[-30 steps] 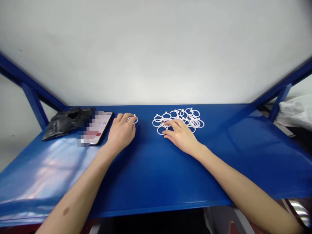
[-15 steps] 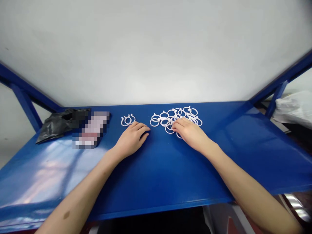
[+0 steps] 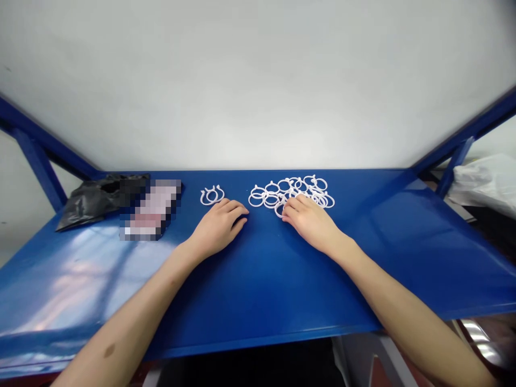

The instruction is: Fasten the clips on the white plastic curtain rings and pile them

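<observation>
My left hand (image 3: 220,227) lies on the blue table with its fingers loosely apart and nothing in them. Just beyond its knuckles are a few white plastic curtain rings (image 3: 209,202), unclasped, their knobbed ends apart. A heap of similar white rings (image 3: 272,186) spreads over the table's far middle, many overlapping. My right hand (image 3: 311,221) is over the front of this heap, fingers curled down and closed at a white curtain ring (image 3: 278,211) on the near edge. The hand hides part of that ring and some others.
A black plastic bag (image 3: 86,201) and a blurred-out pinkish flat item (image 3: 151,207) lie on the table (image 3: 258,290) at the left. Behind rises a pale wall (image 3: 258,86). Blue frame bars (image 3: 38,166) flank both sides, and clear plastic wrapping (image 3: 489,177) is at the far right.
My right hand has shifted slightly left and closer to the near ring, covering more of it. A ring loop that showed beneath the hand is now hidden. My left hand stays put.
</observation>
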Demonstrator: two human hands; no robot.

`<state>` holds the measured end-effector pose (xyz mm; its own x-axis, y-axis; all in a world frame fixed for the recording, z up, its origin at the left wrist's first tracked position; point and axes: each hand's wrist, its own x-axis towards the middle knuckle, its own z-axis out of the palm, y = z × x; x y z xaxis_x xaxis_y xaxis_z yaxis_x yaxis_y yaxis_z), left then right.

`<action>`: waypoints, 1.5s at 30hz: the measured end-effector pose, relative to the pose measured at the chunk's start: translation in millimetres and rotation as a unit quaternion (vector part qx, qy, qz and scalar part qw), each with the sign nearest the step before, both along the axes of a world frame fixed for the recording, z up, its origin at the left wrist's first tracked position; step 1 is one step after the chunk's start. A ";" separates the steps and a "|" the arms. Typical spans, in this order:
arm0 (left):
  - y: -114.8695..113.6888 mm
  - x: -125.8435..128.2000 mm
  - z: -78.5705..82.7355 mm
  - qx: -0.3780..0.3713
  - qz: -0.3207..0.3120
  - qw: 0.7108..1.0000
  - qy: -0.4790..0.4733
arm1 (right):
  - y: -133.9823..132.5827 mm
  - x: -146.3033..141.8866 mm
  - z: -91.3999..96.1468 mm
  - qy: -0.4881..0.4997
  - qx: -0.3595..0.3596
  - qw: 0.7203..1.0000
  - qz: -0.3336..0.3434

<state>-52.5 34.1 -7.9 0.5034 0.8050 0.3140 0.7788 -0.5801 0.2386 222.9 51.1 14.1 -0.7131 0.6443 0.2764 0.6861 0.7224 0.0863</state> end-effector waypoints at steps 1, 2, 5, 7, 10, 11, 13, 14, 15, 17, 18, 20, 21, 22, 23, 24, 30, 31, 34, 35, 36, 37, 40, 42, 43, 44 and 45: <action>-0.1 0.1 -0.1 0.000 0.000 1.000 0.001 | -2.3 1.8 3.2 0.003 0.005 1.000 -0.008; -0.2 0.3 0.0 0.001 0.000 1.000 0.003 | -4.3 3.9 6.9 0.009 0.009 1.000 -0.018; -0.6 1.2 0.7 0.002 0.001 1.000 0.008 | -4.6 8.5 17.8 0.044 0.012 0.998 -0.042; -0.9 1.8 1.4 0.002 -0.001 1.000 0.008 | 2.3 7.4 21.1 0.061 0.002 0.998 -0.027; -1.1 2.2 2.2 0.005 -0.003 1.000 0.005 | 19.2 -1.4 17.4 0.033 -0.011 0.999 0.035; -1.2 2.3 2.4 0.005 -0.004 1.000 0.004 | 24.7 -5.1 14.6 0.018 -0.012 0.998 0.052; -1.1 2.3 2.4 0.004 -0.006 1.000 0.002 | 33.1 -11.3 8.6 -0.002 -0.013 0.997 0.072; -1.0 2.4 2.2 0.003 -0.007 1.000 0.000 | 35.6 -13.4 6.0 -0.007 -0.012 0.997 0.077; -0.9 2.5 2.0 0.003 -0.007 1.000 0.000 | 37.2 -14.7 4.1 -0.011 -0.011 0.997 0.080; -0.7 2.8 1.3 0.006 -0.009 1.000 0.001 | 38.3 -15.6 1.9 -0.017 -0.006 0.996 0.085; -0.6 2.9 0.9 0.007 -0.009 1.000 0.003 | 38.2 -15.7 1.4 -0.020 -0.002 0.996 0.085; -0.4 2.8 0.0 0.010 -0.009 1.000 0.010 | 37.3 -15.9 0.9 -0.026 0.008 0.996 0.083; -0.2 2.8 -0.4 0.011 -0.008 1.000 0.012 | 36.5 -16.3 0.6 -0.030 0.013 0.996 0.083; -0.1 2.7 -0.7 0.012 -0.007 1.000 0.015 | 35.3 -17.1 0.3 -0.035 0.020 0.996 0.082; 0.0 2.8 -0.8 0.012 -0.007 1.000 0.017 | 33.7 -18.1 -0.1 -0.041 0.027 0.995 0.081; -0.2 3.0 -0.6 0.014 -0.006 1.000 0.019 | 31.5 -19.4 -0.6 -0.050 0.034 0.995 0.080; -11.2 13.5 8.1 0.089 -0.023 0.995 -0.028 | 2.3 -28.6 -0.6 -0.084 0.056 0.993 0.061; -14.6 16.7 10.1 0.109 -0.040 0.992 -0.041 | -4.2 -29.7 -0.5 -0.077 0.059 0.993 0.062; -23.7 26.2 13.6 0.127 -0.105 0.985 -0.040 | -22.7 -31.8 -1.7 -0.037 0.068 0.994 0.072; -25.6 28.6 13.8 0.117 -0.122 0.985 -0.027 | -27.8 -32.1 -2.8 -0.022 0.068 0.995 0.075; -26.8 30.3 13.6 0.100 -0.131 0.986 -0.009 | -32.0 -32.4 -4.2 -0.011 0.066 0.995 0.077; -27.3 31.3 13.3 0.082 -0.134 0.987 0.008 | -35.3 -32.7 -5.7 -0.002 0.061 0.995 0.077; -26.3 29.9 13.0 0.071 -0.138 0.987 0.036 | -40.2 -33.7 -9.2 0.012 0.044 0.996 0.075; -25.1 26.7 13.7 0.091 -0.147 0.985 0.031 | -40.3 -34.0 -9.2 0.019 0.031 0.996 0.077; -24.7 25.0 14.1 0.098 -0.153 0.983 0.024 | -39.7 -33.8 -8.3 0.021 0.023 0.996 0.079; -24.6 23.5 14.5 0.100 -0.160 0.982 0.017 | -38.9 -33.4 -7.0 0.021 0.015 0.996 0.081; -24.6 22.4 14.8 0.100 -0.166 0.981 0.010 | -38.1 -33.0 -5.6 0.021 0.010 0.996 0.082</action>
<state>-30.1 9.5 6.8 0.7352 0.5188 0.4361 0.5419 -0.8365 0.0817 189.9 13.0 8.6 -0.7960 0.5134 0.3205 0.5619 0.8237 0.0760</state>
